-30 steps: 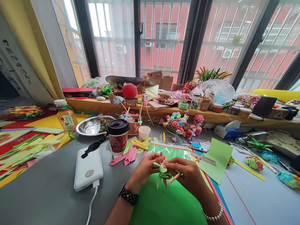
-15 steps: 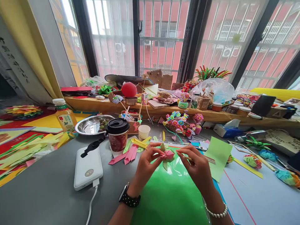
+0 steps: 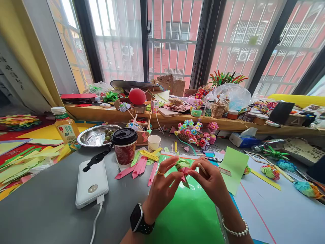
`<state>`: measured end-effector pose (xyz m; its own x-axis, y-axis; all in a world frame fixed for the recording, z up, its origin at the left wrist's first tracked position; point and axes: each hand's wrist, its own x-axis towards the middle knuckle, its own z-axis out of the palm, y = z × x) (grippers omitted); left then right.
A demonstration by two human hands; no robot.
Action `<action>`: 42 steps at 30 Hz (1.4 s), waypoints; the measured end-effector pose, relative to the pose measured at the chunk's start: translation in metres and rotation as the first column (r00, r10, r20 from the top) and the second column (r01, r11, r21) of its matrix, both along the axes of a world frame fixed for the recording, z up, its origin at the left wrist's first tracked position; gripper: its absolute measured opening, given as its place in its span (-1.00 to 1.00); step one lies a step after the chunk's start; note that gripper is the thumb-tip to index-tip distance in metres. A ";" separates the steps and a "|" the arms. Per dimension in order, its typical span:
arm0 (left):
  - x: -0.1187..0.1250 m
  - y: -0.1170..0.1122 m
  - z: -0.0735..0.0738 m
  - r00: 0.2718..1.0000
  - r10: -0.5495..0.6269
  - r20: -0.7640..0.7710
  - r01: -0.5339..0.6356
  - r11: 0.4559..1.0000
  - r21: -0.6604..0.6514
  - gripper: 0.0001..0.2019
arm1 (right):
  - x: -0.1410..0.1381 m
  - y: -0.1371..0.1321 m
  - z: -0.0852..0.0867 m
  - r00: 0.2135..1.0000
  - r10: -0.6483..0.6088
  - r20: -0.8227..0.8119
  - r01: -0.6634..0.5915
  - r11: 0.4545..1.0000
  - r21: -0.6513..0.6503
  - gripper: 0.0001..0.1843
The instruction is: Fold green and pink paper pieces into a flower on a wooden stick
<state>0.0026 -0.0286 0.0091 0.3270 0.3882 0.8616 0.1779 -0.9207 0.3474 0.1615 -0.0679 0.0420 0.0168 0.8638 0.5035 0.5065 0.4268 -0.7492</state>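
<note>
A small folded-paper piece (image 3: 183, 165), pink in the middle with green pointed flaps, is held up over a glossy green sheet (image 3: 188, 210). My left hand (image 3: 162, 186) pinches it from the left, thumb and forefinger closed on its edge. From the other side my right hand (image 3: 209, 176) grips the same piece with thumb and forefinger. A thin wooden stick (image 3: 203, 168) is tucked among the fingers of that hand. Left of my hands lie pink folded paper strips (image 3: 140, 166) and yellow ones (image 3: 149, 154). Fingers cover part of the paper piece.
A lidded coffee cup (image 3: 124, 149), a paper cup (image 3: 154, 143) and a metal bowl (image 3: 86, 137) stand behind to the left. A white power bank (image 3: 92, 183) lies nearer. Light green paper (image 3: 235, 169) rests at right. Flower crafts (image 3: 194, 132) sit near the crowded windowsill.
The paper piece has turned so its green flaps face up more. My right hand has moved left onto it, and my left hand has rolled over. The view shifted slightly.
</note>
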 end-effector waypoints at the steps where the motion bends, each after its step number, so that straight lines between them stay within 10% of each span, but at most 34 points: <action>1: -0.001 0.000 -0.002 0.999 0.026 -0.032 -0.025 0.999 0.037 -0.77 | 0.000 0.000 0.000 1.000 0.023 -0.016 -0.023 1.000 -0.019 -0.76; 21: 0.002 -0.010 0.009 0.978 0.207 -0.033 -0.182 0.918 0.352 -0.84 | 0.001 0.000 0.004 0.997 0.027 -0.074 -0.027 1.000 0.005 -0.75; 28: 0.003 -0.007 -0.001 0.999 0.028 -0.044 -0.023 0.994 0.108 -0.78 | 0.006 0.003 -0.001 0.999 -0.002 0.053 -0.004 0.994 0.113 -0.80; 31: 0.001 -0.001 -0.002 0.993 -0.107 0.054 0.113 0.986 -0.124 -0.45 | 0.010 0.005 -0.006 0.967 -0.115 0.226 0.061 0.970 0.234 -0.83; 36: -0.006 0.009 0.001 0.982 -0.184 0.029 0.171 0.827 -0.535 -0.30 | 0.003 0.004 -0.010 0.853 -0.214 0.477 0.042 0.937 0.346 -0.76; 42: -0.005 0.013 0.000 0.931 -0.316 0.183 0.350 0.632 -0.691 -0.39 | -0.007 0.002 -0.008 0.800 -0.256 0.543 0.018 0.914 0.404 -0.75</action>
